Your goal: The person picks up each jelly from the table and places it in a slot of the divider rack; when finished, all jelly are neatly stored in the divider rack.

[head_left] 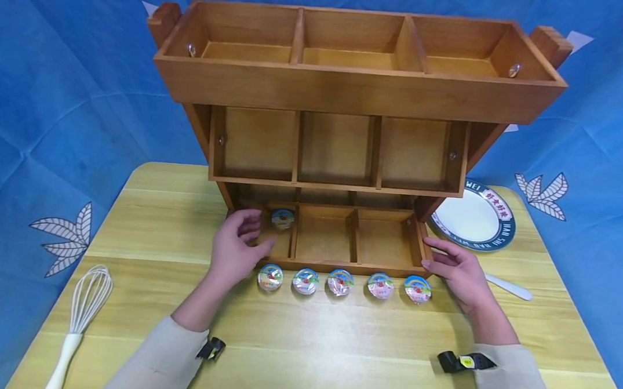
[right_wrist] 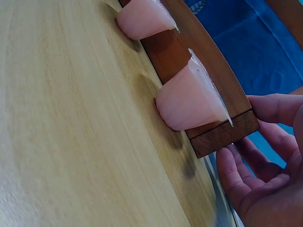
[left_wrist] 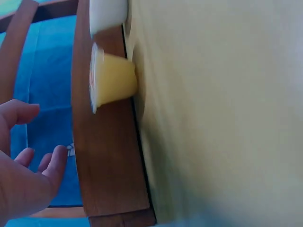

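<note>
My left hand (head_left: 235,247) reaches over the left compartment of the wooden rack's (head_left: 359,82) bottom tray (head_left: 324,240), its fingers loosely bent around nothing. Just beyond the fingertips, one jelly cup (head_left: 283,218) lies in that compartment. At the tray's front right corner, my right hand (head_left: 462,272) holds the wood between thumb and fingers. Several sealed jelly cups stand in a row along the tray's front: a yellow jelly cup (left_wrist: 113,78) at the left end, a pink jelly cup (right_wrist: 191,97) by my right hand, others between them.
A whisk (head_left: 79,326) lies at the table's left. On the right, behind my right hand, are a plate (head_left: 469,214) with a dark patterned rim and a white handle (head_left: 508,286). The rack's upper trays overhang the bottom one. Blue cloth (head_left: 40,84) hangs behind the table.
</note>
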Demonstrator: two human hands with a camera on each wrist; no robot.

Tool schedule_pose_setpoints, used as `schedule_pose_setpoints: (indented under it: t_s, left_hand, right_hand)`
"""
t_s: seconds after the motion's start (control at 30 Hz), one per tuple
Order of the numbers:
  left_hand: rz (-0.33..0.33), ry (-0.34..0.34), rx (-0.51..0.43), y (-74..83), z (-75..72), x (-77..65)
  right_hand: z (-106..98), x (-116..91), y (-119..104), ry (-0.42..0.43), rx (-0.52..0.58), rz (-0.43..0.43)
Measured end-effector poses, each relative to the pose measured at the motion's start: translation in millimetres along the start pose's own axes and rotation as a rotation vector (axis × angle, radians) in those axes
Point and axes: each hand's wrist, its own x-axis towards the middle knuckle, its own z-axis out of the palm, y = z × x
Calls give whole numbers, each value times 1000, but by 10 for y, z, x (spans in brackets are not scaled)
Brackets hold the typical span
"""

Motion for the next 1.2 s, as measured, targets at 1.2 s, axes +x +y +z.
schedule_pose_setpoints:
  t_s: [1.2]
  left_hand:
    - [-286,-85,-44,-216,26,-706]
  right_hand:
    - [1,15,39,8,18,4]
